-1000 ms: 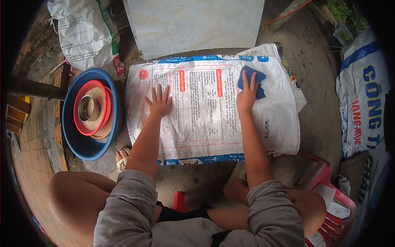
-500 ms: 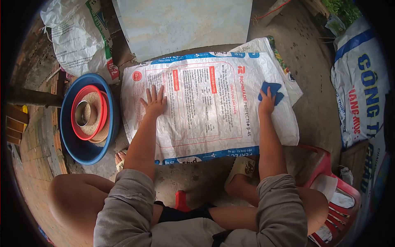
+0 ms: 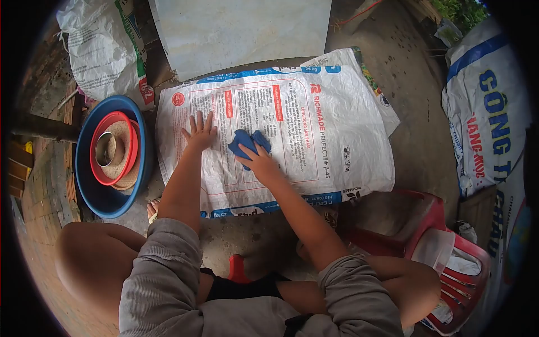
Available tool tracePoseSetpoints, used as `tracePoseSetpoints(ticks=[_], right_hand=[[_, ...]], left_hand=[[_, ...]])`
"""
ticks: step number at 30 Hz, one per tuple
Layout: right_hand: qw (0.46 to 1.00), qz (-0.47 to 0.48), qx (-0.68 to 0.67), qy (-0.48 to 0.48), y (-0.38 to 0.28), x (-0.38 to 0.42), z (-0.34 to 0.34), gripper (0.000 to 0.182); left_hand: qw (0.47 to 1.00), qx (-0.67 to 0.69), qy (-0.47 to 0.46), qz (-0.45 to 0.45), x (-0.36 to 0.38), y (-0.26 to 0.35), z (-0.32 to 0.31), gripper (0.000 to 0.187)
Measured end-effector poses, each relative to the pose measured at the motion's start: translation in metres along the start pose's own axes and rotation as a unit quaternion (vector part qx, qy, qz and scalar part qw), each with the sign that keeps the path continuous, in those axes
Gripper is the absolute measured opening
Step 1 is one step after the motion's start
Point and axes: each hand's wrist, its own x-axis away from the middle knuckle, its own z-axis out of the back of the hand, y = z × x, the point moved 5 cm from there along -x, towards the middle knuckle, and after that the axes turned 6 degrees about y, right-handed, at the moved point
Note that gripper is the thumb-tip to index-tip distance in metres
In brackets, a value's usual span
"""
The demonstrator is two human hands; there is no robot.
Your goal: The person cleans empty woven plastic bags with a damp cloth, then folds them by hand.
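A white printed feed sack with blue edge bands lies flat on the ground in front of me. My left hand rests on its left part, palm down with the fingers spread. Under my right hand is a crumpled blue cloth, pressed against the middle of the sack's printed side. The fingers lie over the cloth, and their undersides are hidden. Part of another sack sticks out beneath the far right corner.
On the left stands a blue basin holding a red basin with grain and a metal bowl. A pale board lies beyond the sack. To the right are a red plastic chair and large printed sacks.
My right hand has swept the blue cloth leftward from the sack's right side to its middle. My left hand stays on the sack's left part. The view has shifted slightly.
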Motion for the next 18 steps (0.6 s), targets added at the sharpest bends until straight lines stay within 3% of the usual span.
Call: tracePoseSetpoints(ticks=[4, 5, 6, 7, 8, 11, 13, 14, 15, 17, 18], right_hand=[[0.982, -0.144, 0.106, 0.067, 0.110, 0.062, 0.061, 0.053], [0.976, -0.203, 0.085, 0.005, 0.138, 0.076, 0.085, 0.054], [0.974, -0.141, 0.176, 0.021, 0.148, 0.085, 0.112, 0.055], [0.954, -0.224, 0.192, 0.055, 0.170, 0.095, 0.120, 0.057], [0.923, -0.329, 0.174, 0.100, 0.186, 0.104, 0.135, 0.062], [0.787, -0.465, 0.084, 0.396, 0.202, 0.104, 0.144, 0.067], [0.801, -0.374, -0.016, 0.468, 0.165, 0.062, 0.127, 0.068], [0.825, -0.320, -0.121, 0.451, 0.128, 0.030, 0.120, 0.066], [0.837, -0.261, -0.225, 0.426, 0.085, -0.002, 0.114, 0.064], [0.875, -0.193, -0.331, 0.296, 0.013, -0.047, 0.090, 0.064], [0.894, -0.156, -0.309, 0.285, -0.017, -0.063, 0.076, 0.066]], left_hand=[[0.998, 0.008, -0.059, -0.016, -0.006, -0.009, 0.006, 0.075], [0.998, 0.010, -0.055, -0.017, -0.005, -0.010, 0.010, 0.075], [0.998, 0.009, -0.064, -0.022, -0.004, -0.009, 0.013, 0.076], [0.997, 0.007, -0.072, -0.026, -0.003, -0.007, 0.018, 0.078], [0.997, 0.010, -0.067, -0.026, -0.006, -0.006, 0.019, 0.078], [0.997, 0.011, -0.074, -0.015, -0.004, 0.012, 0.034, 0.080], [0.981, 0.193, -0.028, 0.008, 0.022, 0.053, 0.056, 0.081], [0.924, 0.375, -0.027, -0.070, 0.029, 0.075, 0.055, 0.084], [0.829, 0.540, -0.023, -0.147, 0.036, 0.093, 0.057, 0.086], [0.670, 0.722, -0.174, 0.002, 0.089, 0.128, 0.093, 0.085], [0.578, 0.777, -0.242, -0.053, 0.070, 0.132, 0.071, 0.082]])
